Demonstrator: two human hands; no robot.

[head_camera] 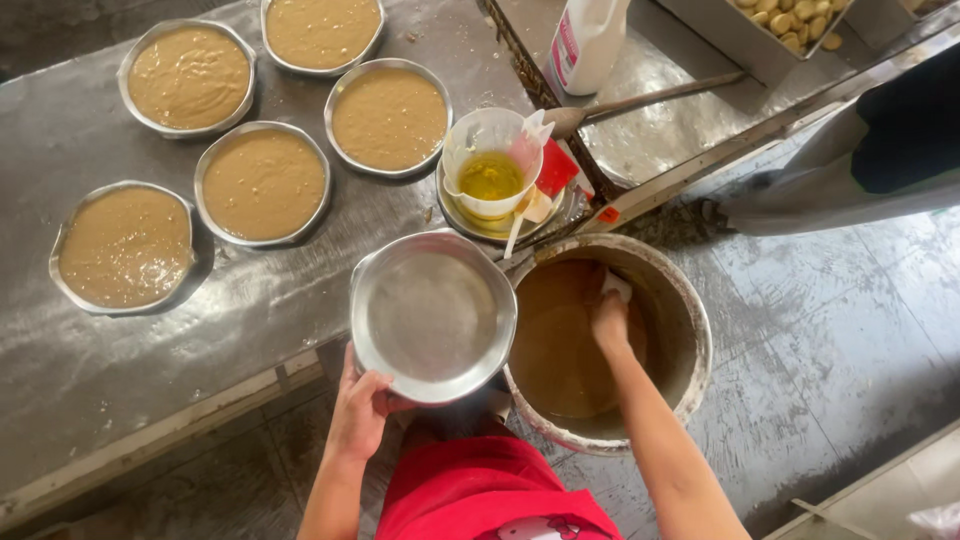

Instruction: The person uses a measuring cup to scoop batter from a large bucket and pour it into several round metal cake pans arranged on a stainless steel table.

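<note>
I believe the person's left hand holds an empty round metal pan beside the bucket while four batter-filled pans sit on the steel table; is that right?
Not quite: the head view shows five batter-filled round metal pans on the grey steel table, not four. The rest stands: the left hand holds the empty round metal pan beside the large round bucket of brown batter.

steel table [100, 350] | five filled pans [262, 184] (batter) | plate [560, 215]

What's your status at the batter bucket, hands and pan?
Left hand grips empty round pan by its rim, beside bucket. Right hand down in batter bucket, holding a pale scraper. Nothing blocking.
</note>
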